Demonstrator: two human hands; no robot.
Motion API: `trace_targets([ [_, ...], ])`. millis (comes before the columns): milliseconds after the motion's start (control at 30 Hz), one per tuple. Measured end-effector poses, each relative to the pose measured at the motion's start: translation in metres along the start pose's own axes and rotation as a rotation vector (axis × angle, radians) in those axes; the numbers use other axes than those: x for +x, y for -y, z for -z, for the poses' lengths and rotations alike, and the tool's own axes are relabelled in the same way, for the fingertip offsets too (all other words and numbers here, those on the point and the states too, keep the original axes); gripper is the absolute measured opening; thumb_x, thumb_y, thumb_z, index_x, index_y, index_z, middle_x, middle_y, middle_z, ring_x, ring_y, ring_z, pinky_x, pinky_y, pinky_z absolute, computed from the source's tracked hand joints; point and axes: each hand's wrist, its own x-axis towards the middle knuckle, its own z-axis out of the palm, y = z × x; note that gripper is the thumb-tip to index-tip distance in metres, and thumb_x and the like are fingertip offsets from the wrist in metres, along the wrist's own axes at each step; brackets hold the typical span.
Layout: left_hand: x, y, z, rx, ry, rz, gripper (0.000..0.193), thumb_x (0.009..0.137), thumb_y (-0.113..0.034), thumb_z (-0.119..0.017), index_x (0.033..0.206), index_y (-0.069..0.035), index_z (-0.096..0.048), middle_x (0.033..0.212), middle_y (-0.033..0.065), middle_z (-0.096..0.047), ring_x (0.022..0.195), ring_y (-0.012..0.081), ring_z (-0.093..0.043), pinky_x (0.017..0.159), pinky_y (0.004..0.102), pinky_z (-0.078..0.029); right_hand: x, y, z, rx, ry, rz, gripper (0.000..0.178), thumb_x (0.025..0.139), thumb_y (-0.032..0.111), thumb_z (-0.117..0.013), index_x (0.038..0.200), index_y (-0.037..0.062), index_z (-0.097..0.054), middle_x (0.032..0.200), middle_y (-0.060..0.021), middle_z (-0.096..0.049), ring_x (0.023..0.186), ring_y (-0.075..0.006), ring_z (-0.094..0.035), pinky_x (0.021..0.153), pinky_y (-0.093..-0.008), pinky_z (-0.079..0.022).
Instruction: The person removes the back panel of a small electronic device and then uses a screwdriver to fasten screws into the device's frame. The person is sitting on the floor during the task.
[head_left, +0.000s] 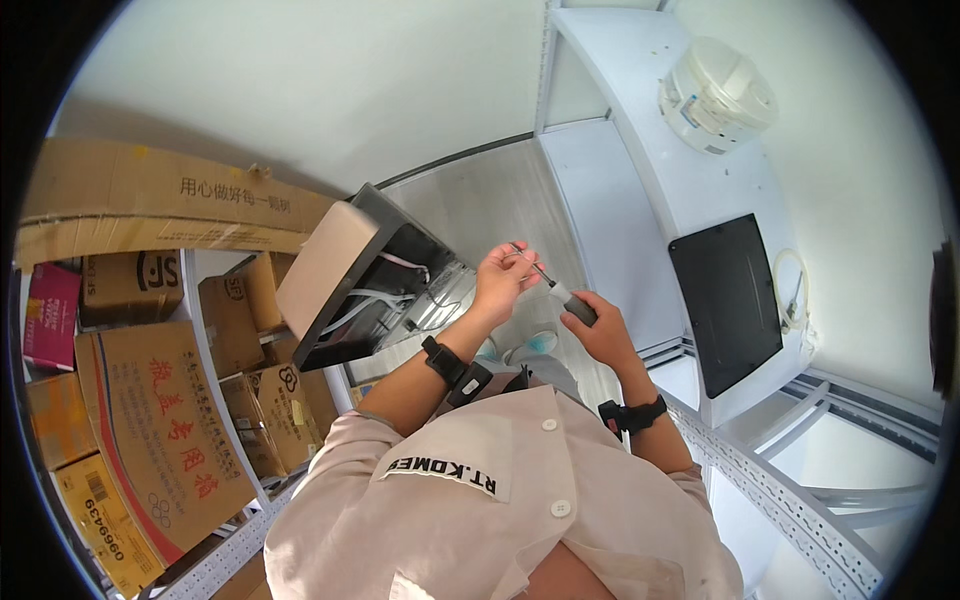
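looks like a screwdriver (pixel 544 277) is held two-handed, handle (pixel 576 309) wrapped by the right hand (pixel 603 333), thin end (pixel 517 247) pinched by the left hand (pixel 500 280), probably for steadiness

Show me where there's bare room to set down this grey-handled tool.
The upper white shelf has a mostly bare patch between the white bucket and the black panel. The lower white surface left of it also looks bare. Crowded: the left rack, packed with cardboard boxes, and the open dark case with cables.
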Motion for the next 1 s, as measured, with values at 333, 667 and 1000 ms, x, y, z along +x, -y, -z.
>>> trace_targets([
  [333, -0.019, 0.018, 0.108, -0.057, -0.229, -0.020, 0.016, 0.095, -0.013, -0.060, 0.110, -0.009, -0.055, 0.093, -0.0001, -0.064, 0.082, 0.0107, -0.064, 0.068, 0.0247, -0.055, 0.002, 0.002, -0.105, 0.186, 0.213, -0.109, 0.037, 0.084, 0.018, -0.069, 0.115, 0.0021, -0.059, 0.093, -0.0085, -0.065, 0.084, -0.0159, -0.060, 0.075, -0.0299, -0.048],
  [667, -0.018, 0.039, 0.106, -0.099, -0.234, -0.028, 0.014, 0.095, -0.016, -0.060, 0.107, -0.010, -0.055, 0.089, -0.0007, -0.063, 0.081, 0.0086, -0.062, 0.069, 0.0228, -0.054, -0.014, -0.002, -0.098, 0.207, 0.045, -0.043, 0.033, 0.081, 0.012, -0.067, 0.112, 0.0015, -0.060, 0.098, -0.0108, -0.064, 0.084, -0.0194, -0.062, 0.075, -0.0307, -0.049],
  [1000, 0.041, 0.091, 0.122, -0.336, -0.069, -0.182, 0.020, 0.096, -0.014, -0.058, 0.114, -0.008, -0.053, 0.096, 0.0024, -0.064, 0.084, 0.0117, -0.064, 0.068, 0.0229, -0.057, 0.006, -0.059, -0.124, 0.053, -0.228, 0.312, 0.027, 0.077, 0.006, -0.068, 0.102, 0.0005, -0.061, 0.092, -0.0140, -0.065, 0.076, -0.0248, -0.063, 0.069, -0.0311, -0.050],
])
